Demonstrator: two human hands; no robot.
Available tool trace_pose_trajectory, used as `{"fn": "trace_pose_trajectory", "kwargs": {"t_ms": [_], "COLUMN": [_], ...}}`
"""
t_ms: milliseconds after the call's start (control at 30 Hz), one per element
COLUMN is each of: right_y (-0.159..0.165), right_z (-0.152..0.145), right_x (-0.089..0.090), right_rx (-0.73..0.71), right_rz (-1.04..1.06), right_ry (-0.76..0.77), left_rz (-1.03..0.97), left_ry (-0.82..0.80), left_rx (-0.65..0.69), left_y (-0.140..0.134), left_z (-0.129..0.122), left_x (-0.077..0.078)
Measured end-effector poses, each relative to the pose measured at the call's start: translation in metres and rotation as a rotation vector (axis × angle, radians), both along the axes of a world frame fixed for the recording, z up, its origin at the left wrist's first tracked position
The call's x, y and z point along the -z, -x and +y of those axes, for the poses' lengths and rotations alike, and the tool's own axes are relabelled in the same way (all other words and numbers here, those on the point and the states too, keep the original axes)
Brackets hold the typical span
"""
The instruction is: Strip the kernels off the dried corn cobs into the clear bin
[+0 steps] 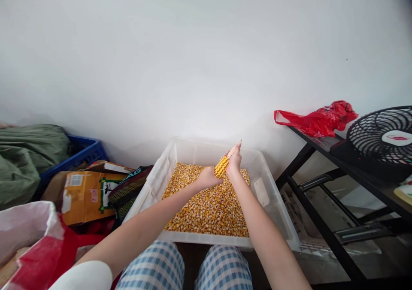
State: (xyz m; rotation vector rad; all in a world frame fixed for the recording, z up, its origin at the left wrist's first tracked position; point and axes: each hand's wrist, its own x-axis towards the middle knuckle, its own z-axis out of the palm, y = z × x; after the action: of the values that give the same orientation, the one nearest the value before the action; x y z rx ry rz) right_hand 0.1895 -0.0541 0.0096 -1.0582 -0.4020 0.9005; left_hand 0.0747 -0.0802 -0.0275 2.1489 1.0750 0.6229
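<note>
An ear of corn [221, 167] is held tilted over a translucent plastic bin [273, 204]. Yellow kernels cover its lower part, while the upper end is bare pale cob. My left hand [208, 177] is closed around the lower end of the ear, its fingertips partly hidden. Wrapped about the upper part from the right is my right hand [234, 159], with the cob's tip poking out above it. Loose corn kernels [206, 212] fill the bin's bottom beneath both hands.
At the right, a black folding table [363, 182] carries a red plastic bag [322, 118] and a black fan [383, 135]. Leftward are a blue crate [80, 155], an orange cardboard box [86, 195] and a red-and-white sack [41, 247]. A white wall [206, 58] rises behind the bin.
</note>
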Motion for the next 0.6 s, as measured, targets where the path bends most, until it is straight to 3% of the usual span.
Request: {"fn": "trace_pose_trajectory", "kwargs": {"t_ms": [167, 400, 533, 600], "right_y": [0.0, -0.015, -0.026, -0.033], "right_z": [-0.001, 0.006, 0.01, 0.01], "right_x": [0.003, 0.012, 0.016, 0.019], "right_rx": [0.039, 0.122, 0.03, 0.09], "right_rz": [-0.038, -0.312, -0.301, -0.412], "right_ry": [0.022, 0.0, -0.024, -0.017], "left_rz": [-0.137, -0.385, -0.502, -0.519], "left_ry": [0.115, 0.623, 0.693, 0.732], "left_rx": [0.085, 0.238, 0.292, 0.308], "left_y": [0.002, -0.001, 0.003, 0.006], "left_z": [0.002, -0.015, -0.012, -0.006], "left_x": [0.001, -0.01, -0.015, -0.016]}}
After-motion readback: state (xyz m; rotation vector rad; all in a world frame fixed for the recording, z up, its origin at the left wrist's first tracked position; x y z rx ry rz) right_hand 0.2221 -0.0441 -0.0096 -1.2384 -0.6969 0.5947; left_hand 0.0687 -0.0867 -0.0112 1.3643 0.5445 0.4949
